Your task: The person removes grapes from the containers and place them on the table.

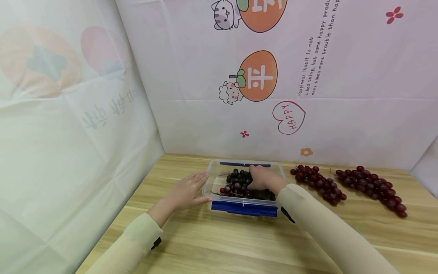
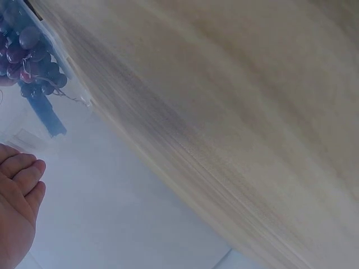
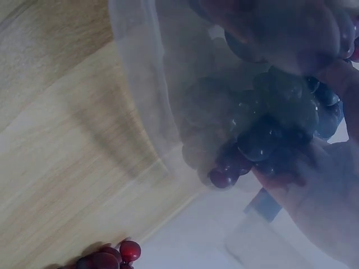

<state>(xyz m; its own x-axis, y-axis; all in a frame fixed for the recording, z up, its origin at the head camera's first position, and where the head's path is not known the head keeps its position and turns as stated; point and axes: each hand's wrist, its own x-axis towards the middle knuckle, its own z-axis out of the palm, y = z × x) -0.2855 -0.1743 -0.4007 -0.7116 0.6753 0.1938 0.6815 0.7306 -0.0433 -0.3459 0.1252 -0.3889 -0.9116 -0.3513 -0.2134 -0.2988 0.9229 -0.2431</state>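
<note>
Left hand: your left hand (image 1: 186,190) is at the box's left end, fingers straight and held together, thumb spread toward the near left corner; you grip nothing with it. Fingertips reach the rim.
Right hand: your right hand (image 1: 263,178) is inside the box, right of centre. Your thumb and fingers curve round dark grapes (image 1: 239,177); how firmly cannot be told, since the right wrist view is hazy through the plastic.
Box: clear box (image 1: 243,199), upright on the table (image 1: 191,243) near its far edge; blue near clip (image 1: 243,208) hangs along the near side, blue far clip (image 1: 236,164) along the far side.
Box contents: dark grapes at the middle, between your hands; red grapes (image 1: 227,188) to the near left of them.
Loose bunches: two, both right of the box. Left bunch (image 1: 318,183) lies nearer the box; right bunch (image 1: 373,186) lies beyond it. Each runs from far left to near right, well apart from your left hand.
Sleeves: pale on both your arms; right sleeve (image 1: 325,224) crosses in front of the left bunch's near side.
Backdrop: printed cloth (image 1: 191,114) stands behind the far table edge, red heart (image 1: 289,118) low on it.
</note>
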